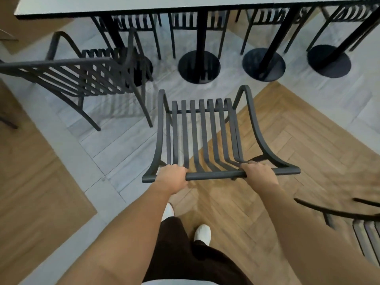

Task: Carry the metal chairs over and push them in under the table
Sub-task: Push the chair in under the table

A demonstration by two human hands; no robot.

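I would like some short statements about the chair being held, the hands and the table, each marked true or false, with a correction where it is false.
1. Both hands grip the top rail of the held chair. True: the left hand and the right hand each curl round the rail.
2. The held chair is already pushed in under the table. False: it is short of the table, in front of the round pedestal bases.
3. Another chair is to the left of the held one. True.
4. The chair seat is a solid plate. False: it is made of parallel slats.
5. No chairs are on the far side of the table. False: several show beneath the tabletop.
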